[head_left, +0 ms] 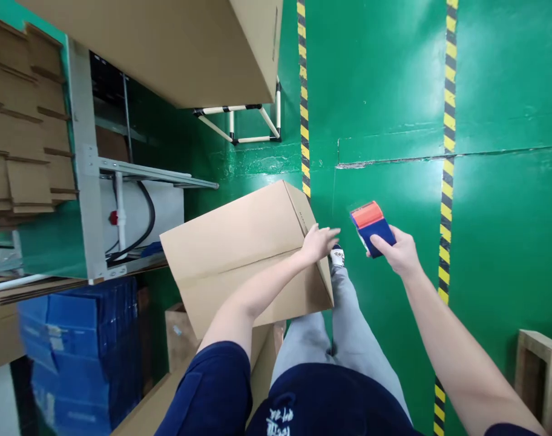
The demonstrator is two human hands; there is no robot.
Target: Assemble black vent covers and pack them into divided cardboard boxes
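Note:
A closed brown cardboard box sits tilted in front of me, above my legs. My left hand lies on the box's far right edge with its fingers stretched out and apart. My right hand is closed round a blue and orange tape dispenser, held in the air over the green floor to the right of the box.
A large cardboard box hangs over the top left. A metal rack with stacked flat cardboard stands at left, blue wrapped packs below it. Yellow-black floor stripes run along the green floor. A wooden pallet corner is at bottom right.

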